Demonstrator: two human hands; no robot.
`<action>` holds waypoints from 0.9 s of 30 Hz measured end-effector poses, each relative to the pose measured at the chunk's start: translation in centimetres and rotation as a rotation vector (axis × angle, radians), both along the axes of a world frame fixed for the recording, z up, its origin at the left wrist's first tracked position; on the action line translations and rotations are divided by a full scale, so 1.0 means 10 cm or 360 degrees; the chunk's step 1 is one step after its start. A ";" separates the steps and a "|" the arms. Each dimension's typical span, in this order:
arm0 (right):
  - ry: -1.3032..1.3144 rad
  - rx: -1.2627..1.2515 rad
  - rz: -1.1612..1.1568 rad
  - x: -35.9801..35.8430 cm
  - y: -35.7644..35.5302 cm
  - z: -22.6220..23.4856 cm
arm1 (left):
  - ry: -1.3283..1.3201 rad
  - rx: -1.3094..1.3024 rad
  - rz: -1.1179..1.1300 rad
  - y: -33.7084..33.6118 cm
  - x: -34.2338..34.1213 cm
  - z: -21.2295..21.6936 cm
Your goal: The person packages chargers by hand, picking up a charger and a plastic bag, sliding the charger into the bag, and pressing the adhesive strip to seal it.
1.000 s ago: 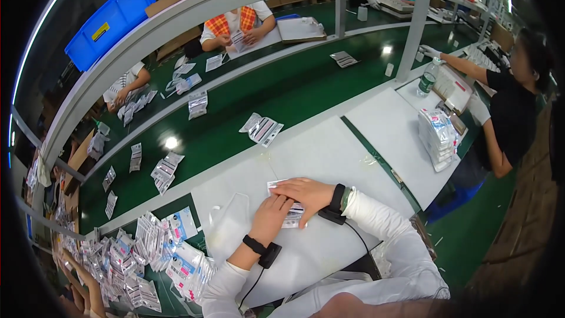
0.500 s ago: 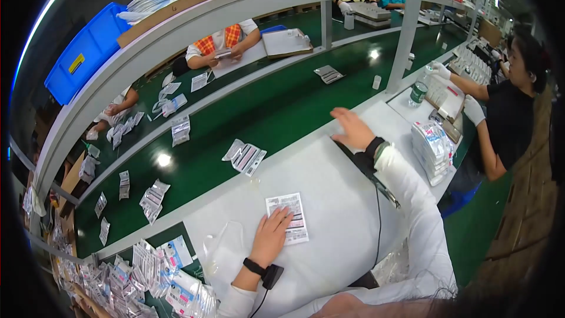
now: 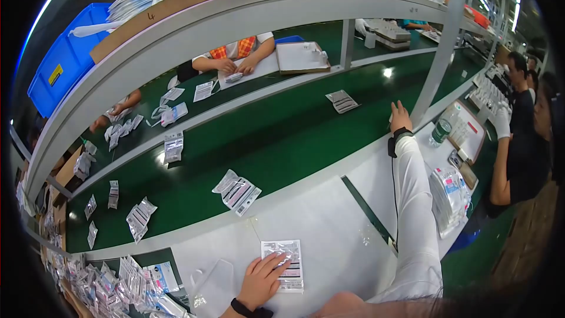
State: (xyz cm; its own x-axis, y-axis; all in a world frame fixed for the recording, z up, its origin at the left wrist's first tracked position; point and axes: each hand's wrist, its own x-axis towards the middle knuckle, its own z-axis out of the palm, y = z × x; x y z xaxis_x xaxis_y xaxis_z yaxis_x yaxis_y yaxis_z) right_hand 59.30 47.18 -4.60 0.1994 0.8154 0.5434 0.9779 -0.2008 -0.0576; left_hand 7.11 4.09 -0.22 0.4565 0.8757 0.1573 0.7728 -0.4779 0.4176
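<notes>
My left hand [image 3: 262, 278] lies with outstretched fingers on a silvery printed pouch [image 3: 289, 281], which rests flat on the white work surface. Far out to the right, my right hand [image 3: 401, 118] reaches over the edge of the green conveyor belt beside a grey post. Its fingers curl round a small white container [image 3: 391, 119], of which only a sliver shows. A crumpled silver pouch [image 3: 238, 192] lies on the belt ahead of my left hand. Another silver pouch [image 3: 342, 101] is on the belt, left of my right hand. A clear plastic bag [image 3: 213, 282] sits left of the pouch under my left hand.
Many silver packets [image 3: 112, 288] are heaped at the lower left. A stack of pouches [image 3: 450, 197] and a green-labelled bottle [image 3: 440, 132] stand at the right, near a gloved co-worker [image 3: 521, 153]. A grey frame [image 3: 259, 12] arches overhead. Other people sit across the belt.
My right hand has stretched farther out to the right and closed round the small white container on the belt. My left hand stays on the pouch. The whole view has shifted.
</notes>
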 end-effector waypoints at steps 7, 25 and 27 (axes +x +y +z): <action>0.0963 -0.0307 0.0005 0.15 0.25 0.14 | 0.0026 -0.0011 0.0028 0.02 0.09 -0.03; 0.2891 -0.1458 0.1499 -2.60 -2.78 0.75 | 0.0159 0.0151 0.0086 0.02 0.12 -0.02; 0.2822 -0.1539 0.1650 -2.77 -3.19 0.73 | 0.0169 0.0090 0.0121 -0.03 0.21 0.02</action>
